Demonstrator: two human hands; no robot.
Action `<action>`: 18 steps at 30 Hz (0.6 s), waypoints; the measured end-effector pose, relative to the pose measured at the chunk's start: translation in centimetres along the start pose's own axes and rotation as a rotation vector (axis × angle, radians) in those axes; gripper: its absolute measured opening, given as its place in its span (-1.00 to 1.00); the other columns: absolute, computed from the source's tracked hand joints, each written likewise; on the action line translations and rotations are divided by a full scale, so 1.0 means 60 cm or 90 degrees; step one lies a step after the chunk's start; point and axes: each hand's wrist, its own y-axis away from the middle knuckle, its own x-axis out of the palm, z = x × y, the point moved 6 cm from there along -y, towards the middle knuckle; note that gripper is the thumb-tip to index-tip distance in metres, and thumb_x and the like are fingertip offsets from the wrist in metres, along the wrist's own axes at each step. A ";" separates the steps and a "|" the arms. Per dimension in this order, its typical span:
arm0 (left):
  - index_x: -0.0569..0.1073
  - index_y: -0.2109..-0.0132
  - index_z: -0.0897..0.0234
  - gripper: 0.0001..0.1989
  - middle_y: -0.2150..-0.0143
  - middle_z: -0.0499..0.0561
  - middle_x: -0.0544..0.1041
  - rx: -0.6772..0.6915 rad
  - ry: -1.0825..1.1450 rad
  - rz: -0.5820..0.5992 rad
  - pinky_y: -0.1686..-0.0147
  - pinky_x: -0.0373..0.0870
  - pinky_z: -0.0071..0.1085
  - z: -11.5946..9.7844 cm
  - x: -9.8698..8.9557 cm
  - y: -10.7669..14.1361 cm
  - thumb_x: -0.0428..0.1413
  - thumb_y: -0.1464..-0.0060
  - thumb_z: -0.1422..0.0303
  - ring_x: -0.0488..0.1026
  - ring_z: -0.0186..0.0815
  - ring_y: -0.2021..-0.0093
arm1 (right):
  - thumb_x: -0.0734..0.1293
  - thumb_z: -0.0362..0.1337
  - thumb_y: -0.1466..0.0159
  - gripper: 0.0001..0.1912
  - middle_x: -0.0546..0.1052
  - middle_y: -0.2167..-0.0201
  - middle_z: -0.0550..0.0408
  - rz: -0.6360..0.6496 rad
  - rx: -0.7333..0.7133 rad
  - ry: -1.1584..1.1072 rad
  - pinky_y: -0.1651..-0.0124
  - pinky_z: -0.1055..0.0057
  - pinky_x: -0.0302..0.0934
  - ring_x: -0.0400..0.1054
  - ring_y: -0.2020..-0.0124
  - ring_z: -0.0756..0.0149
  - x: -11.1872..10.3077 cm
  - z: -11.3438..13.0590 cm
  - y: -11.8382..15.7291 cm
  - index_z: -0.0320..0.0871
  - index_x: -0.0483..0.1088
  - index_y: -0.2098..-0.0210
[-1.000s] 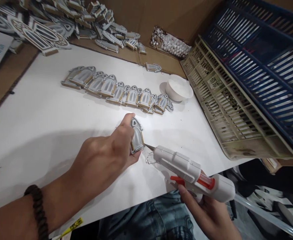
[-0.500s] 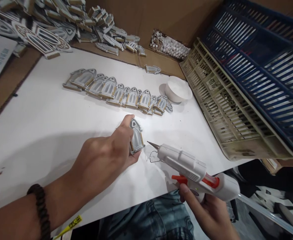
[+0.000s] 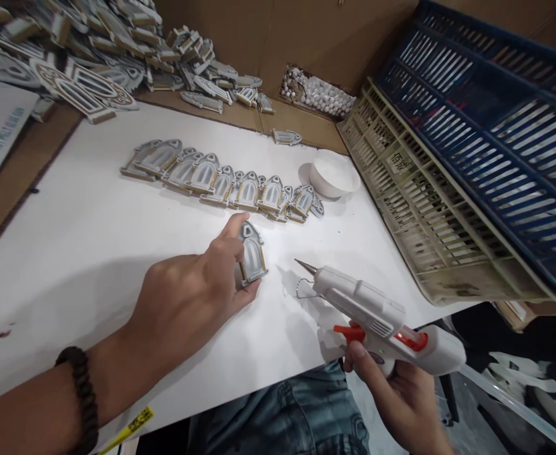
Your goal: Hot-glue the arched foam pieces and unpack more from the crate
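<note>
My left hand [image 3: 187,297] pinches a small arched grey-and-tan window piece [image 3: 252,254] upright on its edge, just above the white board [image 3: 83,253]. My right hand [image 3: 396,398] grips a white hot glue gun [image 3: 368,309] with an orange trigger. Its metal nozzle [image 3: 305,267] points up and left, a short gap from the arched piece. A dark braided bracelet [image 3: 81,392] circles my left wrist. Beyond my left hand, several similar arched pieces [image 3: 211,181] lie in an overlapping curved row on the board.
A white round tub [image 3: 332,174] stands at the end of the row. To the right lie a beige plastic crate [image 3: 415,202] and a blue crate [image 3: 491,139]. A heap of pieces [image 3: 83,63] and a bag of white foam balls [image 3: 316,95] sit behind the board.
The glue gun's nozzle has moved right, away from the arched piece. My left hand still holds the piece, and the view has shifted slightly.
</note>
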 end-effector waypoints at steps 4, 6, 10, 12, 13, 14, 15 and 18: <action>0.20 0.02 0.29 -0.68 0.09 0.18 0.62 -0.012 -0.001 -0.018 0.76 0.15 -0.34 0.003 -0.004 -0.002 0.12 -0.12 0.38 0.41 -0.31 0.68 | 0.27 -0.18 -0.32 -0.81 0.54 0.41 0.04 0.009 -0.003 0.068 0.34 0.41 0.42 0.48 0.37 0.24 0.008 -0.021 -0.010 -0.16 0.44 0.27; 0.22 0.05 0.27 -0.72 0.20 0.12 0.65 -0.026 -0.007 -0.029 0.77 0.10 -0.35 0.007 -0.005 -0.003 0.11 -0.13 0.35 0.38 -0.32 0.70 | 0.25 -0.17 -0.33 -0.79 0.54 0.41 0.03 0.018 -0.012 0.086 0.37 0.41 0.40 0.48 0.36 0.24 0.014 -0.034 -0.019 -0.17 0.44 0.27; 0.21 0.14 0.20 -0.77 0.28 0.07 0.65 -0.040 -0.019 -0.053 0.76 0.07 -0.38 0.013 -0.006 -0.005 0.11 -0.11 0.35 0.34 -0.37 0.72 | 0.26 -0.17 -0.32 -0.77 0.57 0.33 -0.01 0.021 -0.043 0.093 0.25 0.32 0.42 0.49 0.28 0.19 0.017 -0.056 -0.046 -0.17 0.48 0.21; 0.19 0.17 0.20 -0.75 0.33 0.05 0.64 -0.038 -0.020 -0.056 0.76 0.05 -0.39 0.015 -0.006 -0.005 0.14 -0.08 0.35 0.34 -0.37 0.72 | 0.27 -0.15 -0.31 -0.75 0.59 0.29 -0.03 0.029 -0.056 0.109 0.22 0.29 0.42 0.50 0.26 0.15 0.011 -0.068 -0.061 -0.17 0.50 0.20; 0.18 0.18 0.20 -0.73 0.37 0.02 0.63 -0.037 -0.017 -0.053 0.76 0.04 -0.40 0.016 -0.005 -0.005 0.15 -0.07 0.34 0.34 -0.36 0.72 | 0.27 -0.14 -0.31 -0.74 0.59 0.28 -0.04 0.027 -0.062 0.121 0.21 0.28 0.41 0.50 0.25 0.14 0.006 -0.074 -0.068 -0.16 0.51 0.20; 0.18 0.18 0.20 -0.71 0.40 0.00 0.62 -0.034 -0.012 -0.051 0.76 0.02 -0.41 0.016 -0.005 -0.005 0.16 -0.06 0.33 0.34 -0.37 0.72 | 0.27 -0.13 -0.31 -0.73 0.59 0.27 -0.05 0.023 -0.067 0.134 0.21 0.28 0.41 0.50 0.24 0.13 0.000 -0.081 -0.074 -0.16 0.52 0.20; 0.17 0.18 0.20 -0.70 0.40 -0.02 0.61 -0.035 -0.006 -0.046 0.75 0.02 -0.42 0.017 -0.004 -0.005 0.17 -0.05 0.33 0.34 -0.38 0.72 | 0.27 -0.12 -0.31 -0.72 0.59 0.25 -0.06 0.021 -0.068 0.150 0.20 0.28 0.40 0.50 0.22 0.12 -0.006 -0.088 -0.081 -0.16 0.53 0.19; 0.16 0.18 0.19 -0.69 0.39 -0.04 0.61 -0.045 0.001 -0.032 0.74 0.03 -0.42 0.018 -0.005 -0.005 0.18 -0.06 0.32 0.35 -0.39 0.72 | 0.26 -0.09 -0.31 -0.67 0.61 0.22 -0.07 0.049 -0.059 0.189 0.21 0.28 0.39 0.50 0.19 0.09 -0.019 -0.112 -0.097 -0.18 0.53 0.17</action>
